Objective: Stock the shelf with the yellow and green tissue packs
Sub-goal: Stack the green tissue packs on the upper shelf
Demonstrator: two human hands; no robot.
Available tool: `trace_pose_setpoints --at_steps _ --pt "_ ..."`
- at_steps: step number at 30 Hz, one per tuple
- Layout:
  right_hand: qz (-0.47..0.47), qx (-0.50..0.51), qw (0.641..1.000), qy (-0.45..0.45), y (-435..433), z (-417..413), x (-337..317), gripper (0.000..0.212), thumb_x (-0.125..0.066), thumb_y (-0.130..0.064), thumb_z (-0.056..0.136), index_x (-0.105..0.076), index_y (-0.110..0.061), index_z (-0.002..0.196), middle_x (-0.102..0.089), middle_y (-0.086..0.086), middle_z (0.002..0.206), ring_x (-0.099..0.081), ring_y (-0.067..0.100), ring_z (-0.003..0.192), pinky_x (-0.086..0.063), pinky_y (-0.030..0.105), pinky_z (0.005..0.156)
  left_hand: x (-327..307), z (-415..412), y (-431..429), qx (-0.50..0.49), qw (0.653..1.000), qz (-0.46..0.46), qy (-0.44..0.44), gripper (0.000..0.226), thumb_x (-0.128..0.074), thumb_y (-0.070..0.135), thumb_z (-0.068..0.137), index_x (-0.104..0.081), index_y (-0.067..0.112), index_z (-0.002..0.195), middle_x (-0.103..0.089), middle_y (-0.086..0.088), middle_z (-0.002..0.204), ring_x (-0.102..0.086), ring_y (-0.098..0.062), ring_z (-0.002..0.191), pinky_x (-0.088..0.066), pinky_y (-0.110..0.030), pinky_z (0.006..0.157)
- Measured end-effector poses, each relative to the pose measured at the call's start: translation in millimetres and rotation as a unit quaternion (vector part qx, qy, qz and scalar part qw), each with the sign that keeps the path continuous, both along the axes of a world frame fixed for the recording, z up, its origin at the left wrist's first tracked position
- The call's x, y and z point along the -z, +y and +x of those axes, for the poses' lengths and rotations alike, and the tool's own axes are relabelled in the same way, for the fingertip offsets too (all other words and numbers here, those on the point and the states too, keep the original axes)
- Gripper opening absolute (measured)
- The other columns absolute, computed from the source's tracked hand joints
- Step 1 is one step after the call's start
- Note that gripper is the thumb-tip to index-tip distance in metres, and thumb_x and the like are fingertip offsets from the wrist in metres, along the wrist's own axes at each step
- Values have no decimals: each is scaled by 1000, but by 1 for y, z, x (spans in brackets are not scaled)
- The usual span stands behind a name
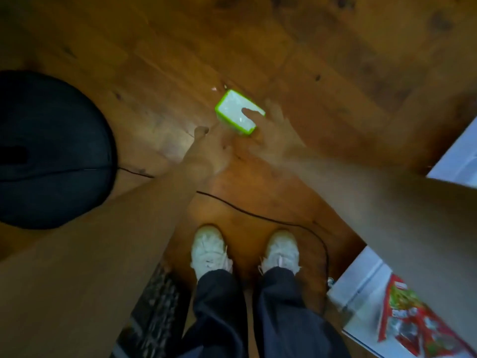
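A green-edged tissue pack with a pale clear top lies on the wooden floor ahead of my feet. My right hand is at its right side, blurred, with the thumb lying across the pack's top and the fingers round its far right edge. My left hand hovers just below and left of the pack, fingers loose, holding nothing. No yellow pack is in sight.
A large dark round object fills the left. A thin black cable runs across the floor between the pack and my white shoes. A white shelf at the lower right holds a red snack bag.
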State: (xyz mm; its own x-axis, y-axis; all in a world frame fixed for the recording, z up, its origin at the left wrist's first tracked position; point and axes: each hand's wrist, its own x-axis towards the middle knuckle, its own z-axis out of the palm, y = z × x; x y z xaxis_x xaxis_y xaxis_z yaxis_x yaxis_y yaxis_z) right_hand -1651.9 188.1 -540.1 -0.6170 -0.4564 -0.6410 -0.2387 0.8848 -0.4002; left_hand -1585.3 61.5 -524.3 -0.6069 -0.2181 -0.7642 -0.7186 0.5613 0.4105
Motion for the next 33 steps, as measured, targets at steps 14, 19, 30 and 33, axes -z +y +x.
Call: trace_pose_setpoints --at_steps 14,19,30,33 --pt "-44 151 988 3 -15 -7 40 56 -56 -20 85 -38 -27 137 -36 13 131 -46 33 117 -38 32 95 44 19 3 -93 995 -14 -37 57 -43 19 97 -18 13 148 -19 -12 151 -42 -29 126 -30 -25 95" --pt "-52 279 955 -90 -1 10 -2 54 -63 -21 81 -46 -26 132 -45 9 133 -45 25 122 -35 28 100 4 30 24 -189 981 0 -43 58 -40 22 99 -14 14 150 -16 -12 153 -35 -24 132 -28 -27 100" --pt "-137 252 916 -280 15 24 -210 31 -58 -10 85 -62 -15 115 -59 -4 89 -51 3 74 -37 6 55 -189 44 22 -302 932 188 70 84 -69 29 84 -16 29 149 -48 -3 137 -51 -12 118 -45 -17 87" --pt "-159 272 912 -262 13 42 -277 31 -60 -13 83 -62 -20 113 -59 -6 89 -52 4 75 -39 9 57 -259 69 18 -358 902 227 81 75 -72 23 81 -32 27 144 -57 -4 126 -58 -15 108 -49 -28 91"
